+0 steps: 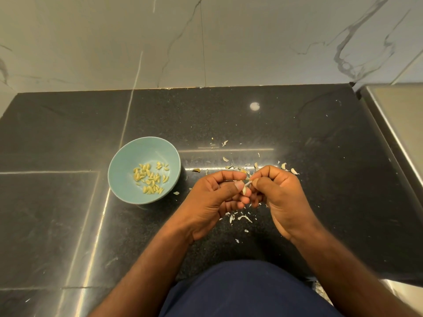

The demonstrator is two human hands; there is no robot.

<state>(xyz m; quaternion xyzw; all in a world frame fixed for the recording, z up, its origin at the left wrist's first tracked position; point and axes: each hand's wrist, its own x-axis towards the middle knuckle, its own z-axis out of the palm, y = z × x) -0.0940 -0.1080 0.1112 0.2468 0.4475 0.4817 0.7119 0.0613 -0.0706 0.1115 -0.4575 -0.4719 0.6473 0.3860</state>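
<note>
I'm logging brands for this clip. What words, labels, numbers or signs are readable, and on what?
None can be read. The blue bowl, the black counter, the marbled wall and the steel surface are all plain, and the left hand and right hand pinch an unmarked seed.

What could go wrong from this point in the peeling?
The seed pinched between the left hand and the right hand could slip and land among the husks scattered on the counter, where it may be hard to spot. The bowl sits apart to the left, so the peeled seed could miss it.
</note>
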